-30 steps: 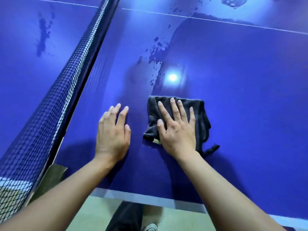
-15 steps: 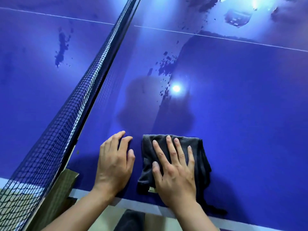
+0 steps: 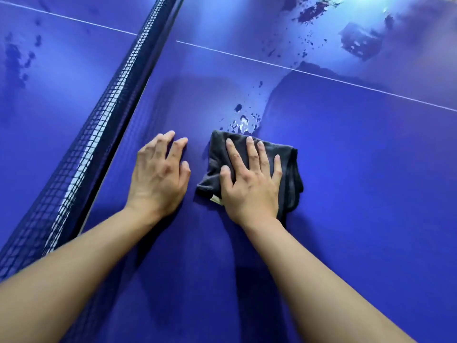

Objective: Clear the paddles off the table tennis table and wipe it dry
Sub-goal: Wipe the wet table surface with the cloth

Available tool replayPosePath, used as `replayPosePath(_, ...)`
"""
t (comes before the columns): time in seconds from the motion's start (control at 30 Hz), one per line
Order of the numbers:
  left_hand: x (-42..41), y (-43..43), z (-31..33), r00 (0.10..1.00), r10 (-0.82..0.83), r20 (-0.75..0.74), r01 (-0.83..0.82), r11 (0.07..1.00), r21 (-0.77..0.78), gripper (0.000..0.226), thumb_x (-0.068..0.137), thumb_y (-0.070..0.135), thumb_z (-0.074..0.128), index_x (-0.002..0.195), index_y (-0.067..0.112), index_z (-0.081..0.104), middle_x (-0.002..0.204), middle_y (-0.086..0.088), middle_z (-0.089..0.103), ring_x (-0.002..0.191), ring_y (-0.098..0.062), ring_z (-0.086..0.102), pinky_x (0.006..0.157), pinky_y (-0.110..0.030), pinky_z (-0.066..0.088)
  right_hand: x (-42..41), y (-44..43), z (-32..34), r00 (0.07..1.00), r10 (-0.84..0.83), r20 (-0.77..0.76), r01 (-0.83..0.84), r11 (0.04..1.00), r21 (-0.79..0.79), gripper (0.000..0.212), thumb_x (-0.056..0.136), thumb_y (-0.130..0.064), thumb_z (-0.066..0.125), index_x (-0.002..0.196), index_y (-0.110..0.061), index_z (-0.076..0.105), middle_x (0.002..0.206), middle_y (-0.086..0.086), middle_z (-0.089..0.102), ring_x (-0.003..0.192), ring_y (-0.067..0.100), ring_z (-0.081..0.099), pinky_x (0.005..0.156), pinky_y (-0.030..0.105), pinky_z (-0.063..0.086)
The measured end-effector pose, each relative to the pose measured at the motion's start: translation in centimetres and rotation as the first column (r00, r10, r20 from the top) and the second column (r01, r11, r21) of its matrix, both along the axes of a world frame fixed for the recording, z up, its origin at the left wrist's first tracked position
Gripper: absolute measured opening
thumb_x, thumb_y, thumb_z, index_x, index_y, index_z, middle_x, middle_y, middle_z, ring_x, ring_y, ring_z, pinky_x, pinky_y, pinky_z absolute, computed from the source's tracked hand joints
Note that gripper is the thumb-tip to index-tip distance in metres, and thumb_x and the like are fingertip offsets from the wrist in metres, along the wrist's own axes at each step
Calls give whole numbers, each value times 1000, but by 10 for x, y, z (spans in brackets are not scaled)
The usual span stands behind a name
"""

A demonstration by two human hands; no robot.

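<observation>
A folded dark grey cloth (image 3: pixel 288 169) lies on the blue table tennis table (image 3: pixel 366 184). My right hand (image 3: pixel 249 184) presses flat on the cloth with straight, spread fingers. My left hand (image 3: pixel 159 177) rests on the bare table just left of the cloth, fingers slightly bent, holding nothing. Water droplets (image 3: pixel 243 121) sit right at the cloth's far edge. More wet patches (image 3: pixel 314 9) lie beyond the white centre line (image 3: pixel 346 81). No paddle is in view.
The black net (image 3: pixel 99 134) runs diagonally along the left, close to my left hand. Dark wet marks (image 3: pixel 14 60) show on the table half beyond the net. A larger puddle (image 3: pixel 358 42) sits at the far right.
Both hands and the cloth have slid forward from the near table edge toward the water droplets. The near edge has dropped out of view.
</observation>
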State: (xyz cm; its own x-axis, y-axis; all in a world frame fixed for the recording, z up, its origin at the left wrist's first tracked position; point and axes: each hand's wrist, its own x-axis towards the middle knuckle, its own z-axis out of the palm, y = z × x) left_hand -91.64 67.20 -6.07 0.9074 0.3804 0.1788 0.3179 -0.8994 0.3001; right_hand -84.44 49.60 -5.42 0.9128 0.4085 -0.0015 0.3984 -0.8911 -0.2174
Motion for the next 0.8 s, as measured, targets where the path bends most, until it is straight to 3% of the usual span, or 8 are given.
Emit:
replayPosePath(0.13, 66, 36, 1, 1000, 20, -22, -20, 1000, 8, 58, 95, 31, 37, 147, 8, 48, 152, -23, 44, 139, -44, 41, 116, -55, 29, 92, 35, 2, 999, -43, -19, 42, 999, -23, 57, 103, -52, 24, 160, -50, 15, 172, -4, 8, 158, 13, -3, 125, 52, -8)
replayPosePath(0.3, 77, 40, 0, 998, 59, -27, -58, 998, 18, 56, 94, 25, 38, 148, 10, 47, 156, -19, 41, 144, -39, 36, 122, -52, 23, 183, 71, 1, 996, -93, -15, 93, 996, -12, 58, 101, -52, 24, 160, -49, 18, 172, -3, 12, 158, 15, 1, 125, 53, -6)
replayPosePath(0.6, 78, 41, 3, 996, 81, -48, -81, 997, 6, 56, 94, 23, 40, 148, 14, 46, 157, -14, 40, 147, -35, 33, 123, -49, 20, 256, 115, 4, 995, -91, -32, 90, 996, -29, 59, 102, -51, 21, 161, -46, 18, 172, 0, 9, 158, 18, 0, 125, 55, -8)
replayPosePath(0.8, 78, 42, 2, 996, 75, -53, -76, 997, -12, 58, 92, 24, 38, 149, 15, 45, 159, -12, 39, 148, -34, 31, 124, -48, 18, 253, 120, 3, 994, -107, -32, 105, 994, -42, 59, 102, -49, 19, 161, -45, 15, 172, 3, 7, 159, 20, -1, 124, 56, -8)
